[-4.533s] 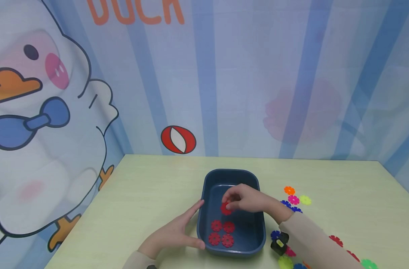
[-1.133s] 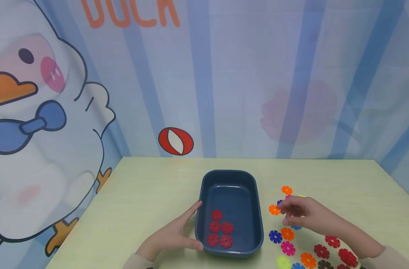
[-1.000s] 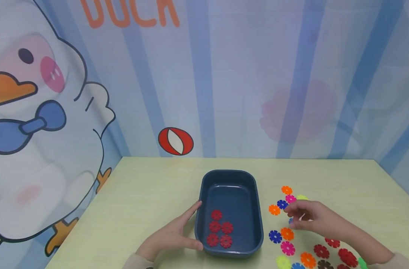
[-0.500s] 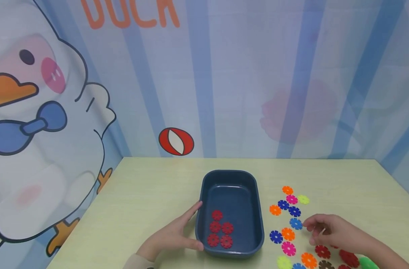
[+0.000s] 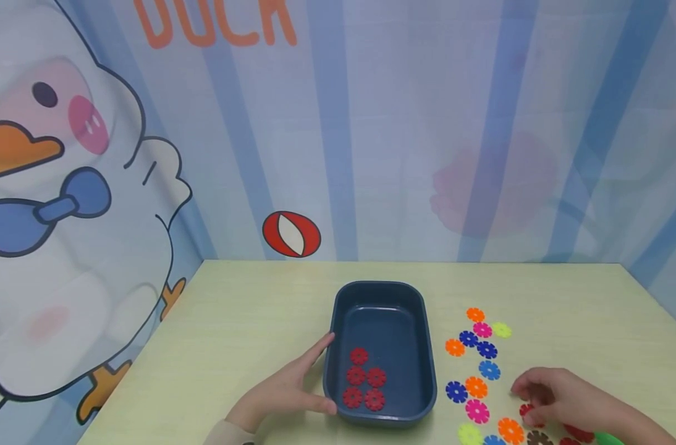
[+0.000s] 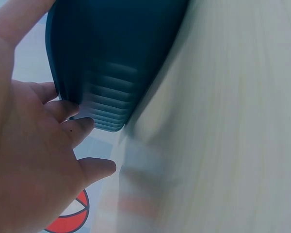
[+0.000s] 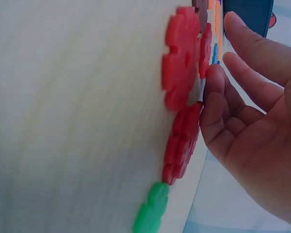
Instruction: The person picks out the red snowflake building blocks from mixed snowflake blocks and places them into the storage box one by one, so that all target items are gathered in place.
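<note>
A dark blue tub stands mid-table with several red notched discs lying at its near left. My left hand touches the tub's left wall, thumb and fingers spread along it; the left wrist view has its fingertips by the ribbed outer side. Over at the right, my right hand hovers just above a red notched disc, which it partly covers. In the right wrist view its thumb stands apart from the loosely bent fingers, and nothing is held. Red discs lie beside those fingers.
Between tub and right hand lie orange, blue, pink and yellow notched discs. A brown disc and a green one are at the near edge of view. A duck-print curtain hangs behind the table.
A fifth red disc, earlier in my right hand over the tub, now lies inside it. My right hand has moved right and nearer, to the red discs. The left hand stays against the tub.
</note>
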`<state>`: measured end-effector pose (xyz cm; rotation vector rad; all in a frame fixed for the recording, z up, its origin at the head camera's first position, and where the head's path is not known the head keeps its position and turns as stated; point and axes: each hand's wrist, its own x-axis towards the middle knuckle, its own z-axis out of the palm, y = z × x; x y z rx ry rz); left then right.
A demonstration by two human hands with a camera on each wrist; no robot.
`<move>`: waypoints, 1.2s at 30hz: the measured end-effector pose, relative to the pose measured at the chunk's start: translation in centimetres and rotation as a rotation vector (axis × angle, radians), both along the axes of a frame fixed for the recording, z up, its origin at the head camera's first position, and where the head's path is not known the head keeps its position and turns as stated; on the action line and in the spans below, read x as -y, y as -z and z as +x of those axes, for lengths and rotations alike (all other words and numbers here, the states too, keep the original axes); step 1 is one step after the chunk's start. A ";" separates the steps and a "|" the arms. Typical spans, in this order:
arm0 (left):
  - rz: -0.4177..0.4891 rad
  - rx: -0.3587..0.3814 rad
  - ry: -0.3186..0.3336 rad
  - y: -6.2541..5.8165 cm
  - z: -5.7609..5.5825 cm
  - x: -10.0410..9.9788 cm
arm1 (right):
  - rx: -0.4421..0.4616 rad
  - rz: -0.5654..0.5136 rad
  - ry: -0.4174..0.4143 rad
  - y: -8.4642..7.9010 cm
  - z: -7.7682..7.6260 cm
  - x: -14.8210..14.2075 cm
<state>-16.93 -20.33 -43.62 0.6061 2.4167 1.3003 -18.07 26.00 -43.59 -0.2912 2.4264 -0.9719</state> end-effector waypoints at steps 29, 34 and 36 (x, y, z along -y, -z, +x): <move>0.006 -0.018 0.030 0.0 0.0 0.3 | -0.026 0.103 0.000 0.3 -0.1 1.0; 0.007 -0.020 0.032 0.0 0.0 0.2 | -0.039 0.092 -0.006 0.0 -0.2 1.1; 0.007 -0.016 0.034 -0.1 0.0 0.2 | -0.045 0.081 -0.022 -0.2 -0.3 1.0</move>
